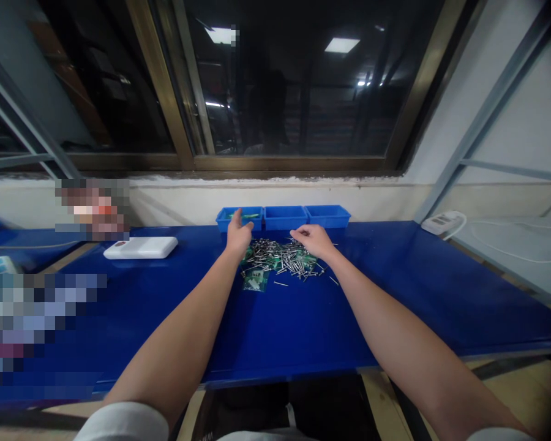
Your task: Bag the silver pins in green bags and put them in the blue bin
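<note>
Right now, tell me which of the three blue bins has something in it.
The leftmost blue bin, beside the left hand: it holds green pieces. The middle bin and right bin look empty.

The heap of pins (284, 256) at the far middle looks like bright, shiny metal, with small green glossy plastic bags (255, 280) among it. The table (395, 294) has a smooth, slightly glossy blue top. Three far trays (284, 217) look like smooth blue plastic; the white device (141, 247) at the left, matt plastic.

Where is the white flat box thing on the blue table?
In the head view, the white flat box lies on the blue table, out past the left hand, near the wall.
</note>
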`<state>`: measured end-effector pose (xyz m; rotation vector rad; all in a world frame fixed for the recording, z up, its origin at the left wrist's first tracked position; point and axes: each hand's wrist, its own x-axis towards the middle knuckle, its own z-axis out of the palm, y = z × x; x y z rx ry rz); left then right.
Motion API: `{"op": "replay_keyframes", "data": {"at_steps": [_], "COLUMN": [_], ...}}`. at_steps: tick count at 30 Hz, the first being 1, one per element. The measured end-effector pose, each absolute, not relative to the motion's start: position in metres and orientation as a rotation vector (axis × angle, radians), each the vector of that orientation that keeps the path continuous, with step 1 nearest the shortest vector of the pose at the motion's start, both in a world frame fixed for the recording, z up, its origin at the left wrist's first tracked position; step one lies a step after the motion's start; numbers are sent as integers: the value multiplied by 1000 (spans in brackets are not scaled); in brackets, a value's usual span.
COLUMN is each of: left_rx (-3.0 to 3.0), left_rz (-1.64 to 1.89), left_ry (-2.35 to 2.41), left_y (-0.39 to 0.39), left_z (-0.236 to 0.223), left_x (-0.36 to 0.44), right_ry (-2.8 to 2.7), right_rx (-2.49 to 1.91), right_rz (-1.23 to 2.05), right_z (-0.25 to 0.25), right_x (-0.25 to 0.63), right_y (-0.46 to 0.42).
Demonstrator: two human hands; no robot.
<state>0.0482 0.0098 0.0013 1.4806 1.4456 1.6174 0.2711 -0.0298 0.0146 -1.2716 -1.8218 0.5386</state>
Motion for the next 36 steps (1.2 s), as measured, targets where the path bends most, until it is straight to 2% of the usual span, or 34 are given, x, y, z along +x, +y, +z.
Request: {"op": "replay_keyframes", "data": {"at_steps": [7,17,23,33,36], "left_rx": [2214,1918,1962,1929,1949], "left_rz": [1357,1240,1043,1422,1398], "left_ry": [1919,2236,2221,2311,2257], "left_y": [-14,8,27,34,36], "left_z": [9,19,23,42,44], "left_x": [55,42,28,27,30], "right_ry": [-1878,-1925,-1962,-2021,-2040], "right_rx": [-1269,-1267,-1263,-1238,-1239], "right_rz": [510,479,433,387,379], "right_z": [16,16,16,13,15], "right_x": [271,271,271,269,270], "right_y": [-33,-33,-32,-31,-32]}}
